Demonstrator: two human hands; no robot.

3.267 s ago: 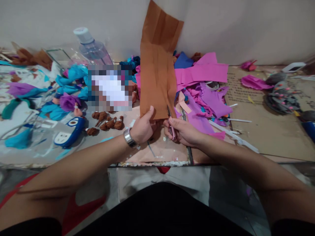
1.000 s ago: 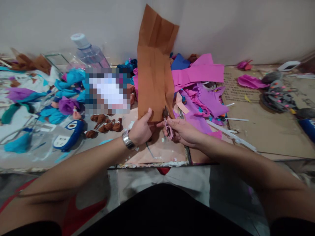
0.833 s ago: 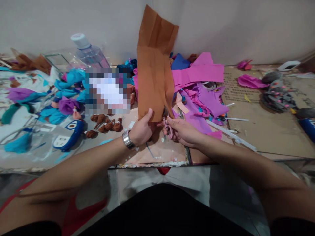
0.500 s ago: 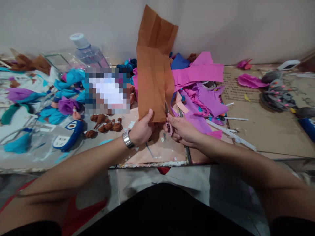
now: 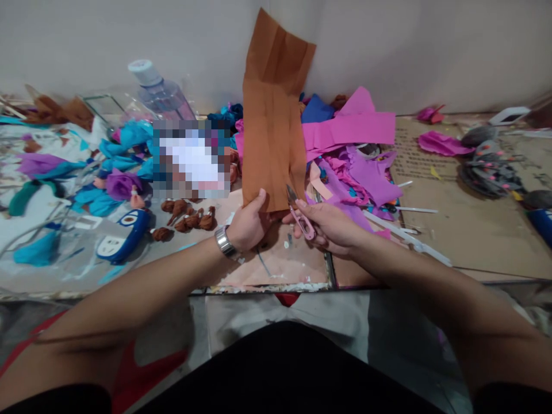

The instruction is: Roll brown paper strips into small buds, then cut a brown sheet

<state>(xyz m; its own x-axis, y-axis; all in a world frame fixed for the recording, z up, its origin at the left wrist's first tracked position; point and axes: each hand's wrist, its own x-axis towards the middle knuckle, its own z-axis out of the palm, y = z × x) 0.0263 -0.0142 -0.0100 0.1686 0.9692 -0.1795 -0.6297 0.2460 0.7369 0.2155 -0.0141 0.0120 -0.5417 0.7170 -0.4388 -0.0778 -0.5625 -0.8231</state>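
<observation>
My left hand (image 5: 250,225) pinches the bottom edge of a long brown crepe paper strip (image 5: 271,121) and holds it upright above the table. My right hand (image 5: 330,227) grips small pink snips (image 5: 299,215), whose blades point up at the strip's lower right corner. A silver watch (image 5: 224,241) is on my left wrist. Both hands sit close together over a peach-coloured mat (image 5: 284,261).
Pink and purple paper pieces (image 5: 351,149) lie to the right, blue and purple paper flowers (image 5: 116,172) to the left. Small brown paper buds (image 5: 185,215) lie near my left hand. A clear bottle (image 5: 157,92), a blue device (image 5: 123,233) and cardboard (image 5: 466,230) are around.
The snips have pulled down and right, away from the strip's bottom edge where they were cutting. My left hand keeps its hold on the strip.
</observation>
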